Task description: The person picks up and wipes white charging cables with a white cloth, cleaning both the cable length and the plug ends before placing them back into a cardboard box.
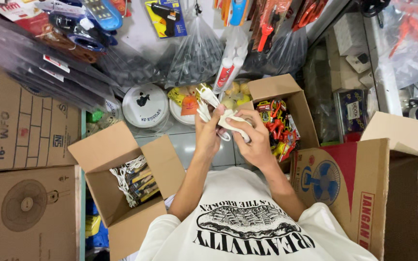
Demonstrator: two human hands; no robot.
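Both my hands are raised in front of my chest, closed around a bundle of white cable with plugs (208, 102). My left hand (208, 129) grips the bundle from the left, with white plug ends sticking up above its fingers. My right hand (249, 134) wraps the right part of the white cable, fingers curled over it. An open cardboard box (103, 151) at my lower left holds more white cables and yellow-and-black packaged items (138, 181).
A second open box (276, 87) of red and yellow packaged goods lies ahead on the right. Large fan cartons stand at left (20, 125) and right (349, 183). Round white tins (145, 105), sealant tubes and hanging plastic bags crowd the front.
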